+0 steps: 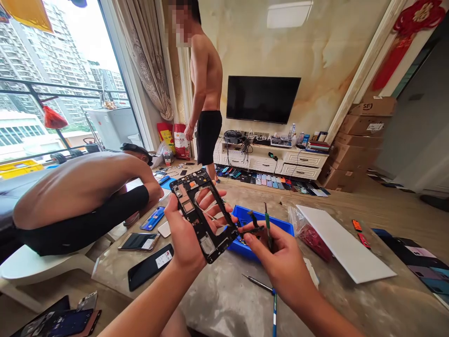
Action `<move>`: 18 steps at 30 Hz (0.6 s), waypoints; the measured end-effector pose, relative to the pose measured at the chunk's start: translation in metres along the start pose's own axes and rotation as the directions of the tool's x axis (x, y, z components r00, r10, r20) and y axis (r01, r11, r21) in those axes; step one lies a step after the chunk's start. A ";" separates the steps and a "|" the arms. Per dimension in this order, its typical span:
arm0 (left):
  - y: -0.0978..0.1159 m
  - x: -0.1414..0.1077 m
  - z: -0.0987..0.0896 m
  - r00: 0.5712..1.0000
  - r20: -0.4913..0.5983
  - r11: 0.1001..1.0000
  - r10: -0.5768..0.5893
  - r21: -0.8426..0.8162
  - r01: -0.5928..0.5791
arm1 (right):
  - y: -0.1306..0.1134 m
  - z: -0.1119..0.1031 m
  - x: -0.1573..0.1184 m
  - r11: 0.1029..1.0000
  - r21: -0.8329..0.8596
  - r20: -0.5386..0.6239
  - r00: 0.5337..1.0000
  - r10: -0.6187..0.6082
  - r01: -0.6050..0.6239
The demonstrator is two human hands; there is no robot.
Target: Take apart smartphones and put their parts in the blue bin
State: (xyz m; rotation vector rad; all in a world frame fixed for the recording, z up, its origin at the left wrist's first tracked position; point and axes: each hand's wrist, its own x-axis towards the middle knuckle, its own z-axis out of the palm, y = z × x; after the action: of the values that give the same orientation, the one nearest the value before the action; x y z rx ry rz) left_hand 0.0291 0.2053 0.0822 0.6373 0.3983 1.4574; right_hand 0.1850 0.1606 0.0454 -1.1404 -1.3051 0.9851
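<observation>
My left hand (184, 234) grips a black phone mid-frame (196, 217) by its long edge, tilted above the table, with fingers showing through its large opening. In my right hand (277, 257), a green-handled tool (268, 224) stands between the fingers. A dark, thin strip (254, 229), perhaps a flex cable, lies at the right fingertips beside the frame's lower corner; whether it is still joined to the frame I cannot tell. Behind both hands sits a blue plastic bin (284, 227), its contents mostly hidden. A blue-handled screwdriver (274, 309) lies on the table below my right hand.
A black phone (150, 267) and several others lie left on the stone-topped table (217, 299). A white board (345, 243) rests at right beside a bag of red material (314, 241). One person (80, 192) crouches at left; another (208, 79) stands beyond the table.
</observation>
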 end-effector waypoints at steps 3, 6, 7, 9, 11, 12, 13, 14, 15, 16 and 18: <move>0.000 0.000 0.000 1.000 -0.024 1.000 0.012 0.009 -0.012 | 0.002 0.002 -0.003 0.998 -0.059 0.019 0.999 -0.036 0.038; 0.001 0.000 0.000 0.999 -0.042 1.000 0.013 -0.002 -0.013 | 0.000 0.004 -0.006 0.986 -0.102 0.043 0.991 -0.127 0.131; 0.001 0.000 0.000 0.999 -0.042 1.000 0.013 -0.010 -0.013 | -0.001 0.004 -0.007 0.981 -0.120 0.054 0.988 -0.145 0.151; 0.002 0.000 -0.002 0.999 -0.031 0.999 0.007 -0.034 -0.008 | -0.005 0.005 -0.008 0.974 -0.153 0.074 0.985 -0.156 0.166; 0.003 0.001 -0.006 1.000 -0.003 0.998 -0.008 -0.061 0.008 | -0.009 0.004 -0.010 0.973 -0.170 0.100 0.985 -0.138 0.154; 0.004 0.002 -0.008 1.000 0.012 0.997 -0.013 -0.074 0.013 | -0.010 0.004 -0.011 0.975 -0.173 0.115 0.986 -0.122 0.140; 0.004 0.003 -0.010 1.000 0.023 0.996 -0.014 -0.088 0.016 | -0.011 0.004 -0.013 0.978 -0.170 0.124 0.987 -0.103 0.123; 0.005 0.003 -0.011 0.999 0.031 0.995 -0.014 -0.099 0.017 | -0.011 0.004 -0.014 0.981 -0.163 0.125 0.989 -0.081 0.101; 0.006 0.004 -0.013 0.999 0.033 0.994 -0.011 -0.110 0.015 | -0.011 0.003 -0.016 0.985 -0.153 0.115 0.991 -0.062 0.080; 0.006 0.004 -0.013 0.999 0.032 0.993 -0.010 -0.118 0.013 | -0.010 0.003 -0.017 0.988 -0.138 0.096 0.994 -0.053 0.066; 0.006 0.004 -0.014 1.000 0.028 0.991 -0.013 -0.131 0.017 | -0.009 0.002 -0.019 0.992 -0.117 0.070 0.996 -0.048 0.056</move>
State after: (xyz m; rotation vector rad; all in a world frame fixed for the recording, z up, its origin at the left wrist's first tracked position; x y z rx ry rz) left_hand 0.0160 0.2113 0.0759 0.5471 0.2828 1.4461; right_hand 0.1813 0.1405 0.0503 -1.1661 -1.4559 0.9243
